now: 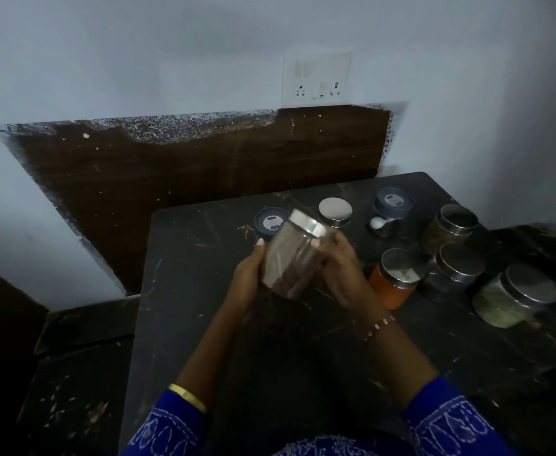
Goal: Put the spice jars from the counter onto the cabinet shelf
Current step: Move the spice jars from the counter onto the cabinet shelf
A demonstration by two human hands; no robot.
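Both hands hold a glass jar of brown spice [291,261] with a steel lid, tilted above the dark counter [204,307]. My left hand [248,278] grips its left side, and my right hand [339,268] grips its right side. Several more spice jars stand on the counter to the right: an orange-filled jar [393,278], a steel-lidded jar [335,212], two blue-lidded jars [270,222] [391,205], a dark jar [450,271], a greenish jar [449,228] and a pale green jar [513,296]. No cabinet shelf is in view.
A brown wooden panel [204,169] backs the counter against the pale wall. A white switch and socket plate [316,77] sits on the wall above. A lower dark ledge [82,373] lies to the left of the counter.
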